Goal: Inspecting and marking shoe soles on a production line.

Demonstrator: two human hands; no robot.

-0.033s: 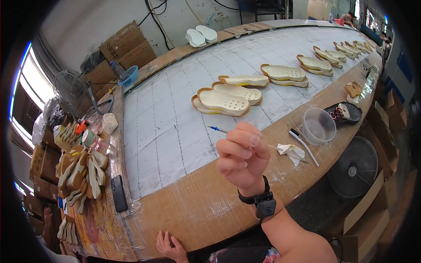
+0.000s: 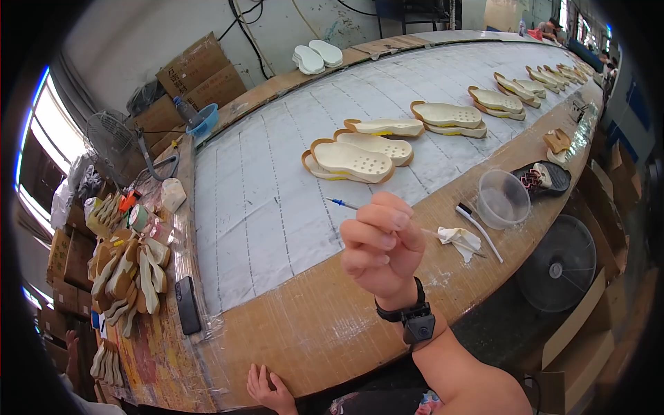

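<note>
The right hand [image 2: 380,249] is hovering at the centre of the frame above the long wooden table [image 2: 311,332], its fingers curling into a loose fist and grasping nothing. Just behind it a thin blue-tipped pen [image 2: 344,203] is lying on the table's white sheet. The left hand [image 2: 271,391] is resting open, fingers spread, on the table's near edge at the bottom of the frame. Cream perforated shoe insoles [image 2: 353,160] are lying in the upper centre.
</note>
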